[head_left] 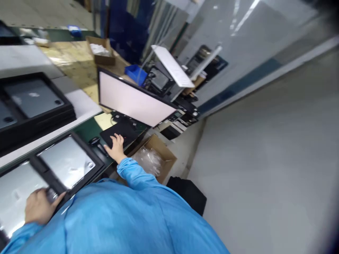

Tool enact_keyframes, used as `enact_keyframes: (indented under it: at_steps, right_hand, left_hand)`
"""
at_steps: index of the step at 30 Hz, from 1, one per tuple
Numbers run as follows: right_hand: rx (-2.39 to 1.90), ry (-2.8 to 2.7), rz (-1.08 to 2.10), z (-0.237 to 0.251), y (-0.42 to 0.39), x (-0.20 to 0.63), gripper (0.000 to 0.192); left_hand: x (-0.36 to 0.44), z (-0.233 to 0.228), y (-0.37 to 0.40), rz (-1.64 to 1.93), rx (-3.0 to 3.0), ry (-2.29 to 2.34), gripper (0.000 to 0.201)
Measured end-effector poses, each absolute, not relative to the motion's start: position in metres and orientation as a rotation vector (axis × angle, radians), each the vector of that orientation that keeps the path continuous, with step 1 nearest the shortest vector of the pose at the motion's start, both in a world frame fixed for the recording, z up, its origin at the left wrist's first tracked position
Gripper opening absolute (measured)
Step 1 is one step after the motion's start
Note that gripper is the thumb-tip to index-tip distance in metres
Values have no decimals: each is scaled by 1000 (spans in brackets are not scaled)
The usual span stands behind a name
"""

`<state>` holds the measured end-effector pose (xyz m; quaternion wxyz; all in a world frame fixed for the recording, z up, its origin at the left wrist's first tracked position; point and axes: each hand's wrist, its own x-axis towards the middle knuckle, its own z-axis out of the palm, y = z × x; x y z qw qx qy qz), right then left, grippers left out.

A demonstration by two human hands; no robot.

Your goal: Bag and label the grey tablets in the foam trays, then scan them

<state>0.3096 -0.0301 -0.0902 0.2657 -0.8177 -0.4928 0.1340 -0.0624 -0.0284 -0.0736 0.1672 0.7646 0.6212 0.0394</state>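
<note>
At lower left, the left hand [39, 210] closes its grip on the black tray [57, 185] edge. Mid-frame, the right hand [116, 146] rests open, fingers spread, on the black keyboard [120, 132] beneath the monitor [132, 100].

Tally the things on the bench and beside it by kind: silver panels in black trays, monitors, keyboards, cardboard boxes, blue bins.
Silver panels in black trays: 4
Monitor: 1
Black keyboard: 1
Cardboard boxes: 2
Blue bin: 1
Total: 9

Lower left, smooth silvery metal panels [67, 160] sit in matt black plastic trays [87, 151]; the box [164, 155] is brown cardboard; the sleeve [132, 173] blue cloth.
</note>
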Motion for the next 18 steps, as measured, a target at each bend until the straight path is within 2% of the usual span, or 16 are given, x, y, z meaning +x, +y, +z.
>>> enact_keyframes:
  at_steps: [4, 6, 9, 14, 18]
  right_hand:
    - [-1973, -1535, 585, -82, -28, 270, 29]
    - [-1873, -1631, 720, -80, -28, 247, 21]
    - [-1759, -1774, 826, -76, -31, 206, 16]
    - [-1621, -1992, 965, -68, -35, 138, 16]
    - [-1602, -2076, 990, -59, -33, 99, 18]
  left_hand:
    - [-81, -98, -34, 199, 2082, 1634, 71]
    - [-91, -99, -33, 202, 2050, 1573, 73]
    - [-103, -100, -34, 183, 2012, 1543, 72]
    - [-110, -106, -39, 145, 2053, 1453, 47]
    - [-117, -106, -35, 210, 2009, 1458, 40]
